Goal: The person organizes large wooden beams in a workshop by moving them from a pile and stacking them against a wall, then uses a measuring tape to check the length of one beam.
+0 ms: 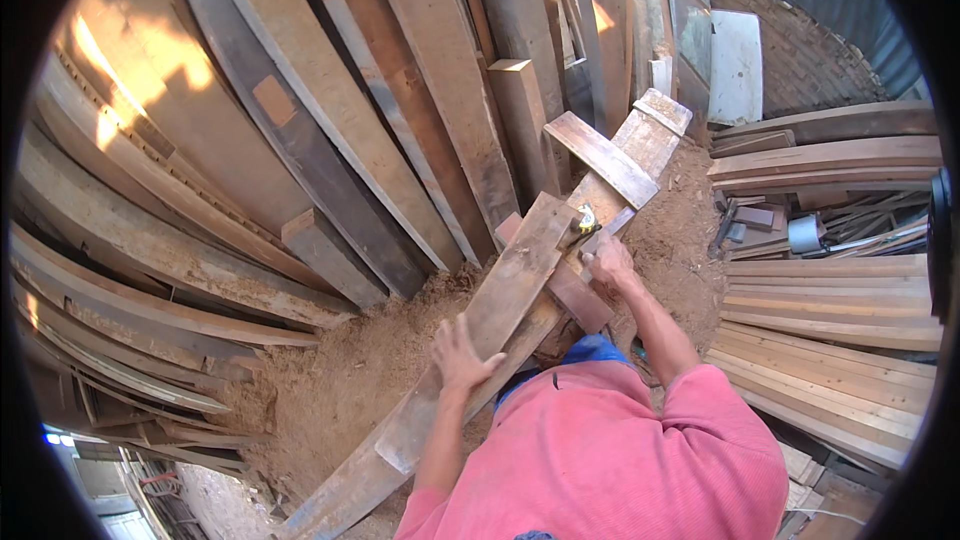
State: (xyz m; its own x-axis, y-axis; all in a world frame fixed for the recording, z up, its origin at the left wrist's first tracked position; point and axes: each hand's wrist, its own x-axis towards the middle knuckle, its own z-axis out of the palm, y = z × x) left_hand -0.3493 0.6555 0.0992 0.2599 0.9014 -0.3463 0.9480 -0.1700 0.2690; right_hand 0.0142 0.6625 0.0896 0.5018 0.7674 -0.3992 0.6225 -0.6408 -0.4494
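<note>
Under the left hand [462, 355], pressed flat and open, lies a long plank [490, 315], running from lower left up toward the right hand [608, 262]. That hand grips a small tool [586, 222] at the plank's far end.

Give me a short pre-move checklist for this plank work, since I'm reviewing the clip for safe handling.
1. Left hand flat on the long plank to steady it: ok.
2. Right hand gripping the small tool at the joint: ok, though what kind of tool it is: cannot tell.
3. Left fingers away from the tool: ok, the hands are well apart.
4. Plank supported underneath: ok, it rests on the crossed boards.
5. Footing on the sawdust floor: cannot tell, the feet are hidden.
6. Leaning timbers stable: cannot tell.
</note>
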